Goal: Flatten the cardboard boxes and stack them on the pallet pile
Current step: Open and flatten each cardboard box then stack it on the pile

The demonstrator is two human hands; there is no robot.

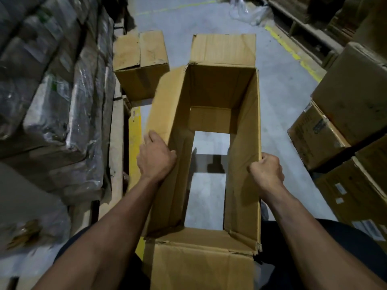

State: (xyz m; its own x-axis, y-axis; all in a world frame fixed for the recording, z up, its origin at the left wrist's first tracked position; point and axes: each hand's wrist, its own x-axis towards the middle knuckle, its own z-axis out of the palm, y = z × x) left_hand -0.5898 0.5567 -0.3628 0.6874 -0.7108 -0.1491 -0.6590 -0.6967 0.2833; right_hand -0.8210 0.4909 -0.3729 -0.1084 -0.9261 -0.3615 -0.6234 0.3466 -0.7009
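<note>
Currently one open cardboard box (211,130) is held upright between both hands over the grey concrete floor (282,105), directly in front of the person. Top and bottom are both open: floor shows through the rectangular hole at the bottom. Far top flap (223,49) stands up; near flap (201,266) folds toward the body; left side flap (165,101) splays outward.

Left hand (156,158): lies over the left wall's top edge, at the base of the splayed flap. Thumb sits at the inner side of the rim; fingers go over the outer side and mostly cannot be seen. Grip reads as clamped on the left wall.

Right hand (267,170): fingers curled tight around the right wall's top edge, knuckles up. Grip clamped on the wall.

Surroundings:
- Second cardboard box (140,63), closed, flaps meeting along a centre seam, stands on the floor beyond and to the left, apart from the held one.
- Plastic-wrapped goods (52,91) stacked along the left, blurred.
- Stacked brown cartons (351,126) on the right, some with white labels; print too small to read.
- Yellow floor line (293,53) runs diagonally at upper right.
- Crumpled clear plastic (247,11) lies on the floor at the far end.

Pallet pile cannot be identified with certainty.
</note>
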